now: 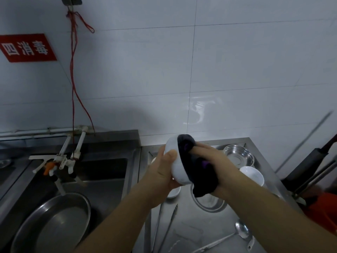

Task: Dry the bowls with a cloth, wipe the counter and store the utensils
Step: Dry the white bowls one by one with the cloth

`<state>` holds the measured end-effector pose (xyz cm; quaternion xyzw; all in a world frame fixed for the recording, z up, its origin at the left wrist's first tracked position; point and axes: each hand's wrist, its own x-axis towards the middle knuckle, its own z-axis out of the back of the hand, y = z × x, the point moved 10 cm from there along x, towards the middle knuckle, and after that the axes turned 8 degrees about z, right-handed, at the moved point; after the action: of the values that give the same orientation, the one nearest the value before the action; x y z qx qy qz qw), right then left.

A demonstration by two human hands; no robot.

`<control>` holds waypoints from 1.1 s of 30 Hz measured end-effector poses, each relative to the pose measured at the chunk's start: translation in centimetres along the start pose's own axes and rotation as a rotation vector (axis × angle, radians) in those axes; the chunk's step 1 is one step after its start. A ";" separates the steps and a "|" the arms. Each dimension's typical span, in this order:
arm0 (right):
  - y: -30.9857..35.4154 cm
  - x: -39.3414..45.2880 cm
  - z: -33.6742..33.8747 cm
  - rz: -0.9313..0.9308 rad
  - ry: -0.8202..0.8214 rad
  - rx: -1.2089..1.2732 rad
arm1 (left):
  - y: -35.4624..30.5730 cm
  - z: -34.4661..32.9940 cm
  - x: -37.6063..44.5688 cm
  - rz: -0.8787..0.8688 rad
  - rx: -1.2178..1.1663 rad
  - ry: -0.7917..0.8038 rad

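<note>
White bowl [177, 164] held tilted above the steel table [189, 221], dark cloth [198, 168] stuffed into its mouth. Left hand [162, 172] grips the bowl's outside, thumb across its wall. Right hand [217, 167] fingers [204, 149] curled round the cloth, pressing it into the bowl. On the table below: another white bowl [252, 175], steel bowl [238, 155], tongs [166, 229], ladle [240, 230]. Sink [102, 172] left, with a metal pan [54, 221].

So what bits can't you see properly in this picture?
All in the head view:
- Inside of the held bowl: covered by the cloth.
- Right hand fingers: wrapped in the cloth.
- Steel bowl on the counter: mostly behind the cloth and right hand.
- Small dish: mostly hidden under the left hand.
- Tongs: cut off by the bottom edge.
</note>
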<state>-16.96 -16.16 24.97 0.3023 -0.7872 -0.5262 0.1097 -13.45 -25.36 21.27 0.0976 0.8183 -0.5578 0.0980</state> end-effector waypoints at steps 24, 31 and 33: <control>-2.7 0.7 3.6 -0.056 -0.163 -0.070 | 1.0 0.3 0.2 -0.084 0.214 -0.132; 0.4 1.4 2.3 0.125 -0.059 -0.739 | -0.4 0.9 0.1 -0.156 0.339 -0.200; -0.8 0.9 3.0 -0.064 -0.079 -0.424 | -1.0 1.2 0.2 -0.166 0.454 -0.208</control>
<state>-18.82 -14.60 22.88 0.2763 -0.6525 -0.6948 0.1229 -13.79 -26.82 21.66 -0.0082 0.6630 -0.7403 0.1111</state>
